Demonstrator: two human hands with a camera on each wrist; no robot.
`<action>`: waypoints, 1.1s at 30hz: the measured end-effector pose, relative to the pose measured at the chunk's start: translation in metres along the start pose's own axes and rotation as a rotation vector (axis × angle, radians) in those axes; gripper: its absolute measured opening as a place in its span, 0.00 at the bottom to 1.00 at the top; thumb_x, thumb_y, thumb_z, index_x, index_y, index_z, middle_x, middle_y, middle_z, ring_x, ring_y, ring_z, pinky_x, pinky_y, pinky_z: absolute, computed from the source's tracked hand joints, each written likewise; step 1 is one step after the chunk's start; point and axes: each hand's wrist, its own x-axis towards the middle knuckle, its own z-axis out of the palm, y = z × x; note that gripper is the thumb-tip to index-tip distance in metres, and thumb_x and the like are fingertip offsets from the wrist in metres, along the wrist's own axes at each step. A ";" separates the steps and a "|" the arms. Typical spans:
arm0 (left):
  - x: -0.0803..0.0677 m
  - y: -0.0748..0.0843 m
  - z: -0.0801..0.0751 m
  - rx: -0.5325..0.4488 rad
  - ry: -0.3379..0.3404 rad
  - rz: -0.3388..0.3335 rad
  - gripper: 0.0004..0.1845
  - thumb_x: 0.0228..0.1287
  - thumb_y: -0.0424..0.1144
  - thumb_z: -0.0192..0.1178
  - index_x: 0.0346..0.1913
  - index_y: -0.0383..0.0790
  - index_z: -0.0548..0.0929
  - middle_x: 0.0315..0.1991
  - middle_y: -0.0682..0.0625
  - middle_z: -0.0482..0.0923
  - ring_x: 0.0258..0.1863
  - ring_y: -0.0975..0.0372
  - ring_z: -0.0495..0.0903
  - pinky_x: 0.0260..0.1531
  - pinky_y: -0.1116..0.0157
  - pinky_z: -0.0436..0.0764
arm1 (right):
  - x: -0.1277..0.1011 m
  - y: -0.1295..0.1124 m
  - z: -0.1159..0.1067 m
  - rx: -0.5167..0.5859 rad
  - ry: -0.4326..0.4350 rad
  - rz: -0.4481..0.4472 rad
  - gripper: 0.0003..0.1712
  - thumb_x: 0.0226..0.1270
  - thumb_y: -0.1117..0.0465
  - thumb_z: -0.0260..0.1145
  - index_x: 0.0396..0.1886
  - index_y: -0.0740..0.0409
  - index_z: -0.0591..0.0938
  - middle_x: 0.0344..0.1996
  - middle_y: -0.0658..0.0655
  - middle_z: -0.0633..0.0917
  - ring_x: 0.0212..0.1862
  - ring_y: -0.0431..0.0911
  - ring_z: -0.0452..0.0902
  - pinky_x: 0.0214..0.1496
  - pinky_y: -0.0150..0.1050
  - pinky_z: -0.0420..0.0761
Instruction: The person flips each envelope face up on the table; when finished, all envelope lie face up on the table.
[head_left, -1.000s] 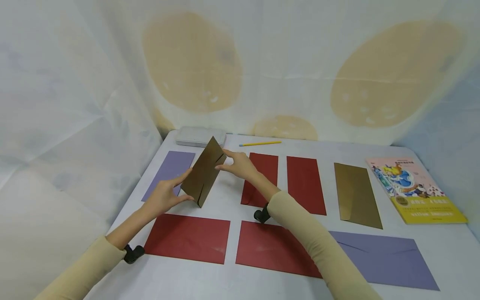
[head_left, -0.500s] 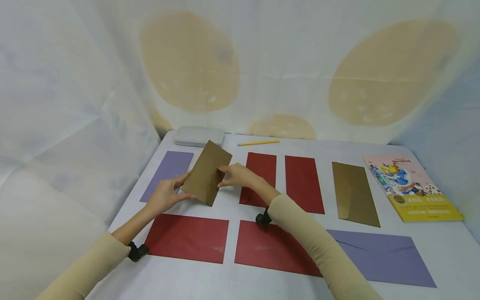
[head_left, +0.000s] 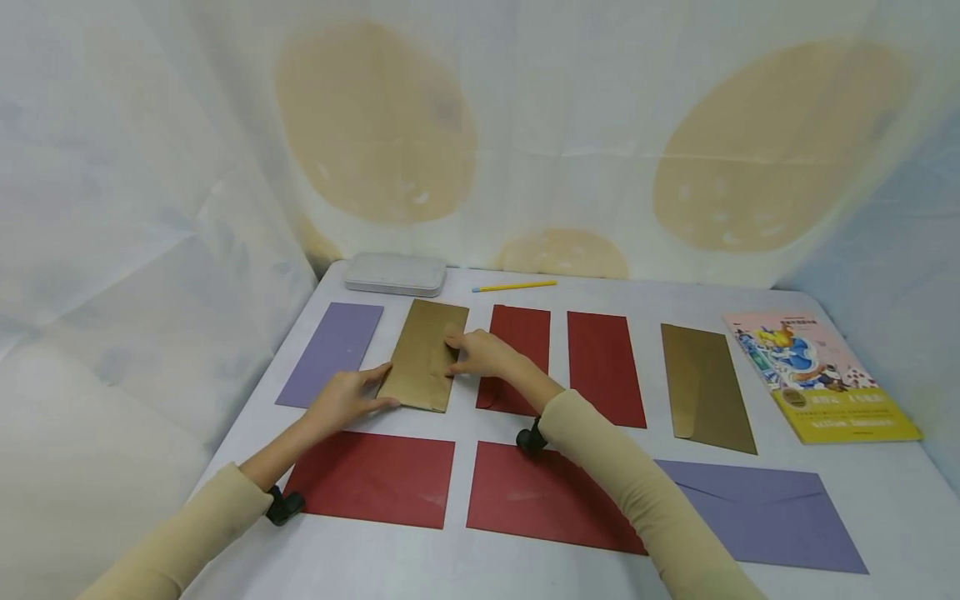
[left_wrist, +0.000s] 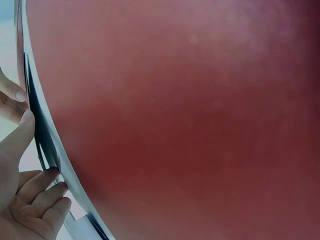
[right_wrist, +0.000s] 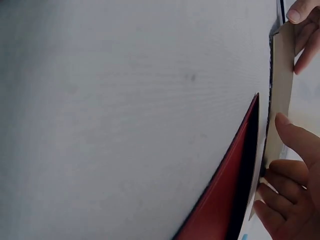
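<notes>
A gold envelope (head_left: 422, 354) lies almost flat at the left rear of the table, its long side pointing away from me. My left hand (head_left: 343, 403) holds its near left corner between thumb and fingers. On the opposite long edge, my right hand (head_left: 486, 355) pinches the paper. In the right wrist view the envelope (right_wrist: 282, 75) appears nearly edge-on, with its side between the right thumb and fingers. A purple envelope (head_left: 330, 354) lies just left of it. To its right is a red envelope (head_left: 521, 342), partly covered by the right hand and wrist.
Two red envelopes (head_left: 375, 479) lie crosswise in front. Another red envelope (head_left: 606, 367), a second gold envelope (head_left: 708, 387) and a purple envelope (head_left: 765, 517) are to the right. A picture book (head_left: 821, 375), yellow pencil (head_left: 514, 287) and pale case (head_left: 395, 275) sit near the edges.
The gold envelope was raised and tilted with its dark flap side showing. It has turned over and come down toward the table, plain side up, both hands staying on it.
</notes>
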 end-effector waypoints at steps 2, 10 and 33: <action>0.000 0.000 0.001 0.008 -0.012 -0.001 0.39 0.51 0.50 0.73 0.64 0.33 0.74 0.54 0.30 0.76 0.33 0.57 0.74 0.31 0.61 0.71 | 0.000 0.001 0.001 -0.007 0.002 0.000 0.36 0.61 0.50 0.71 0.66 0.61 0.73 0.58 0.58 0.79 0.38 0.42 0.71 0.36 0.31 0.70; -0.001 0.000 -0.002 0.020 -0.028 0.057 0.38 0.51 0.46 0.74 0.63 0.31 0.75 0.48 0.33 0.81 0.37 0.53 0.82 0.36 0.58 0.78 | -0.005 0.007 0.000 0.022 -0.001 -0.017 0.38 0.61 0.49 0.71 0.67 0.61 0.72 0.64 0.56 0.74 0.62 0.45 0.71 0.62 0.37 0.70; 0.013 0.012 0.009 0.002 -0.184 0.156 0.38 0.56 0.49 0.70 0.67 0.35 0.72 0.61 0.42 0.74 0.56 0.56 0.76 0.44 0.60 0.77 | -0.022 0.014 -0.003 0.025 -0.022 -0.031 0.35 0.62 0.51 0.71 0.66 0.60 0.73 0.64 0.55 0.75 0.55 0.42 0.74 0.55 0.35 0.75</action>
